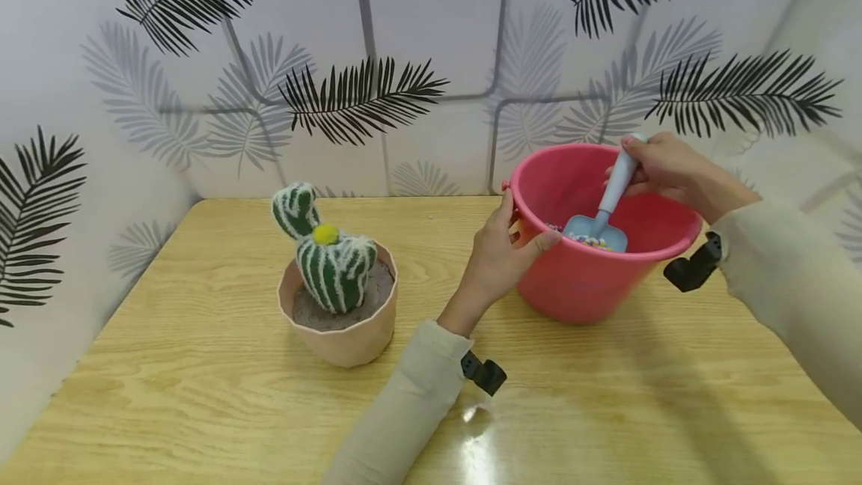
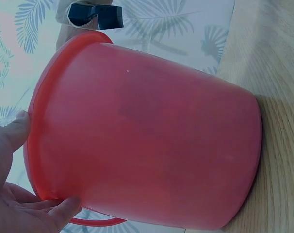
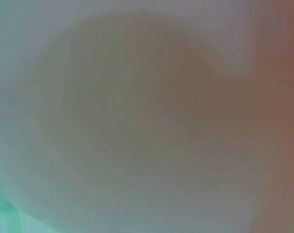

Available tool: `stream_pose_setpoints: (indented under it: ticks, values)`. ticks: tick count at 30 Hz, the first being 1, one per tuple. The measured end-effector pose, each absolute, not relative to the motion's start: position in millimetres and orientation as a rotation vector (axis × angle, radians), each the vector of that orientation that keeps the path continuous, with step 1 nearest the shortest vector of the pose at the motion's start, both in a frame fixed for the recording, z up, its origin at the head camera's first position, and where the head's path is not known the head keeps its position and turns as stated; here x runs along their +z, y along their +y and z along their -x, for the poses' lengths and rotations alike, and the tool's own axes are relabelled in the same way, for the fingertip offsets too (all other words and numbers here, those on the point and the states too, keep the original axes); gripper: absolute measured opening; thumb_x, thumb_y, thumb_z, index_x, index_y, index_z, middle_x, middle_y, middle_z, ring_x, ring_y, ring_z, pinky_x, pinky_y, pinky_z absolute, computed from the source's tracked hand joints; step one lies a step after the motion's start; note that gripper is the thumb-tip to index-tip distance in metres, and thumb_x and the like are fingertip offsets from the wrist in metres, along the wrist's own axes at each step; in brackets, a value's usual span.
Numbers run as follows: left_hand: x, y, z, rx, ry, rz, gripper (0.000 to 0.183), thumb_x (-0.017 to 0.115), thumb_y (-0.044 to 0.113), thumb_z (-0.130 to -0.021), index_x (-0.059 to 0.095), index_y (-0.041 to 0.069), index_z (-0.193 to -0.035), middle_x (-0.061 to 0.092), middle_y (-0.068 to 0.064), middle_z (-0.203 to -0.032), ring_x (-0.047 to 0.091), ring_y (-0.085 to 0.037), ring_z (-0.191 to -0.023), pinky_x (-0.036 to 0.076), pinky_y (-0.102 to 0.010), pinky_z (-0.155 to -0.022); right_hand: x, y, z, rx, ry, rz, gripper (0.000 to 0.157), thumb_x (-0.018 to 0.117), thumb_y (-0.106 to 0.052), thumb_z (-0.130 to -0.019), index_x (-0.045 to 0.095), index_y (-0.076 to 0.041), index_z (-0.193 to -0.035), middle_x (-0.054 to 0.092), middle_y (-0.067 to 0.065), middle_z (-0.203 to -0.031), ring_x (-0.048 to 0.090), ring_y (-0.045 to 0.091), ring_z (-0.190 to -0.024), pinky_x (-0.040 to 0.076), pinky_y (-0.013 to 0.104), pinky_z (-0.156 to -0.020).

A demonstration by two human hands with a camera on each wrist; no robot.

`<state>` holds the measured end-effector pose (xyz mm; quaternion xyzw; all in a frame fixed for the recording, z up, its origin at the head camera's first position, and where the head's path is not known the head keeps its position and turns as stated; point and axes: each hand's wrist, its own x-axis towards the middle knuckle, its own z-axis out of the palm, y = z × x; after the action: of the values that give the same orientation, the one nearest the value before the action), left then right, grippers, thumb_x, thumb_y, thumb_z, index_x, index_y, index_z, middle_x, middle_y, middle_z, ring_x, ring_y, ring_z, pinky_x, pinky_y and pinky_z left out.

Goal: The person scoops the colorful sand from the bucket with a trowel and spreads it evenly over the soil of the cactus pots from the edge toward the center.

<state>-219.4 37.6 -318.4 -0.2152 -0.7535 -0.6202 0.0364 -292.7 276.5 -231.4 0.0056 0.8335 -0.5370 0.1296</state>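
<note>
A pink-red bucket (image 1: 582,283) stands on the wooden table at the right. My left hand (image 1: 494,249) holds its near left rim, with the thumb at the rim and fingers along the outer side; the left wrist view also shows this hand (image 2: 25,194) at the bucket wall (image 2: 152,131). Inside the bucket is a light blue scoop (image 1: 616,189), its handle gripped by my right hand (image 1: 663,167). Small multicoloured bits (image 1: 592,242) show in and around the scoop's blade. The near wall hides the bucket's bottom. Blur fills the right wrist view.
Left of the bucket, a knitted-looking green and white cactus (image 1: 333,272) with a yellow tuft sits in a peach pot (image 1: 350,343). Behind the wooden table (image 1: 202,395) rises a wall covering (image 1: 438,28) with a leaf print. The bucket's red handle (image 2: 101,223) hangs at its side.
</note>
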Motion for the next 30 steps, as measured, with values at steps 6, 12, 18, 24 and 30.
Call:
stream_pose_setpoints:
  ticks: [6,12,18,24,30]
  values:
    - [-319.3,37.4,220.2,-1.894,-2.305,0.680,0.084,0.070,0.025,-0.087,0.020,0.013,-0.153,0.042,-0.006,-0.147,0.045,-0.023,-0.133,0.050,-0.032,-0.095,-229.6,277.6,294.7,-1.511,2.469,-0.072,0.054,0.035,-0.035,-0.102,0.041,0.014,-0.124,0.067,-0.007,-0.073,0.067,0.006,-0.068,0.058,0.029,-0.070]
    - [-320.1,36.6,220.9,-1.905,-2.301,0.693,0.083,0.071,0.025,-0.086,0.022,0.016,-0.153,0.042,-0.004,-0.148,0.045,-0.024,-0.134,0.049,-0.033,-0.095,-230.3,281.8,293.9,-1.535,2.467,-0.086,0.054,0.032,-0.035,-0.102,0.039,0.014,-0.122,0.067,-0.008,-0.073,0.067,0.005,-0.066,0.058,0.031,-0.070]
    - [-319.8,36.8,220.5,-1.904,-2.298,0.697,0.084,0.071,0.025,-0.086,0.021,0.015,-0.153,0.042,-0.007,-0.148,0.045,-0.025,-0.134,0.049,-0.034,-0.095,-229.2,287.3,293.5,-1.606,2.433,-0.173,0.061,0.034,-0.038,-0.101,0.032,0.017,-0.129,0.067,-0.005,-0.072,0.067,0.007,-0.064,0.059,0.033,-0.069]
    - [-320.5,38.5,219.9,-1.897,-2.302,0.700,0.084,0.070,0.025,-0.087,0.021,0.013,-0.153,0.040,-0.010,-0.149,0.044,-0.027,-0.134,0.049,-0.035,-0.095,-228.4,290.2,295.0,-1.623,2.444,-0.231,0.049,0.035,-0.038,-0.100,0.039,0.009,-0.115,0.066,-0.004,-0.069,0.067,0.007,-0.063,0.058,0.035,-0.070]
    - [-321.1,38.8,218.8,-1.886,-2.301,0.696,0.083,0.070,0.025,-0.087,0.020,0.014,-0.153,0.040,-0.008,-0.149,0.044,-0.027,-0.134,0.049,-0.035,-0.096,-225.3,295.2,296.9,-1.634,2.477,-0.266,0.041,0.036,-0.039,-0.100,0.042,0.002,-0.104,0.065,-0.004,-0.067,0.067,0.008,-0.061,0.058,0.037,-0.072]
